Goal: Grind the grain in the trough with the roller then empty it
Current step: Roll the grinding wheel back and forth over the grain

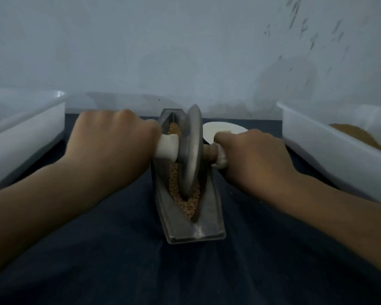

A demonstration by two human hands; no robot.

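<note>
A grey metal trough (209,219) lies lengthwise on the dark cloth, its narrow groove filled with tan grain (188,206). The roller (191,150), a grey metal disc on a pale axle handle, stands upright in the groove at about the trough's middle. My left hand (112,137) grips the left end of the handle. The handle's right end is wrapped by my right hand (253,155). Both forearms reach in from the lower corners.
A white plastic tub (26,130) stands at the left. Another white tub (330,139) at the right holds tan grain. A white plate (222,129) lies behind my right hand. A pale wall closes off the back; dark cloth (119,260) covers the table.
</note>
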